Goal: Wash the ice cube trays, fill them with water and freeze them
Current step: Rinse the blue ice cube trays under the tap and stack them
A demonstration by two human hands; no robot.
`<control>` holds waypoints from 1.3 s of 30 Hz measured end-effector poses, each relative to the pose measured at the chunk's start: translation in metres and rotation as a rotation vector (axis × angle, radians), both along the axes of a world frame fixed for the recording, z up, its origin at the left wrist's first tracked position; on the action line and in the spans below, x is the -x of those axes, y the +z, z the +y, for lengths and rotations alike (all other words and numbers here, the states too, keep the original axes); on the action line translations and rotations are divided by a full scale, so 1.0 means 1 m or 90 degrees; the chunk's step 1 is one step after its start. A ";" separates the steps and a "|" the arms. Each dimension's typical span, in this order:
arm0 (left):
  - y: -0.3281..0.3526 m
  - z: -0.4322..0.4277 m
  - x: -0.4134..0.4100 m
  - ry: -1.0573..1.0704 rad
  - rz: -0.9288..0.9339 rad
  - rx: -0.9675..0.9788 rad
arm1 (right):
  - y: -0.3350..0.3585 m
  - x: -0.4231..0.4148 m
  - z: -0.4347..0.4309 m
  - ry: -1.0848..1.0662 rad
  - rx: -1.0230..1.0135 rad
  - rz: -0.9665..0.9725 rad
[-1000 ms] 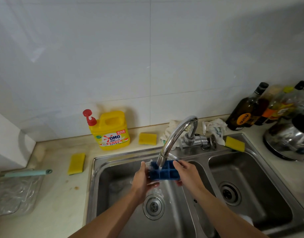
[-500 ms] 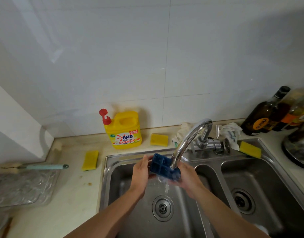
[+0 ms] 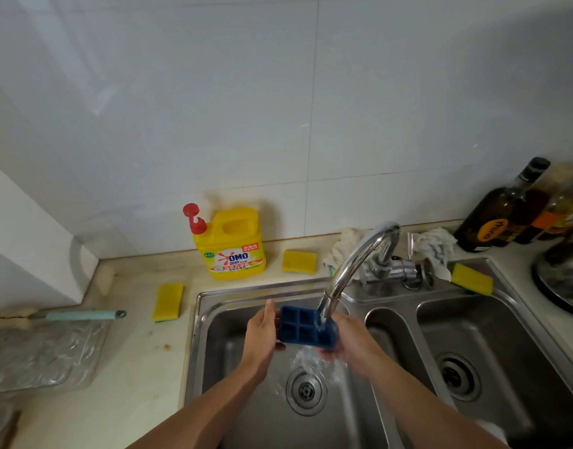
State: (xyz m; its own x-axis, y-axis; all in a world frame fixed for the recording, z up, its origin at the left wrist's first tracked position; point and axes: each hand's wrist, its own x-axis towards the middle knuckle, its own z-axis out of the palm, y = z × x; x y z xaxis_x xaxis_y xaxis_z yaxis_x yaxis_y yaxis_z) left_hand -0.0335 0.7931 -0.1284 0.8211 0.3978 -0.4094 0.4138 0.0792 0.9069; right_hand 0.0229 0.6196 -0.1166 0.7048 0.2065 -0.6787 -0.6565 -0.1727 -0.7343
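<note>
Both hands grip a blue ice cube tray [image 3: 306,327] over the left basin of the steel sink [image 3: 233,322]: the left hand [image 3: 260,335] curls closed on the tray's 9 o'clock end, and the right hand [image 3: 350,340] cups closed under its 3 o'clock end. Water from the faucet [image 3: 353,270] strikes the tray's compartments at the 3 o'clock side and spills toward the drain [image 3: 306,390] at 6 o'clock. A yellow detergent jug [image 3: 231,244] stands upright on the counter at 11 o'clock from the tray; its contents cannot be seen.
</note>
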 end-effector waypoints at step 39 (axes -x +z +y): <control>0.003 -0.041 -0.003 -0.030 0.091 0.124 | 0.012 0.003 -0.047 0.065 0.047 0.090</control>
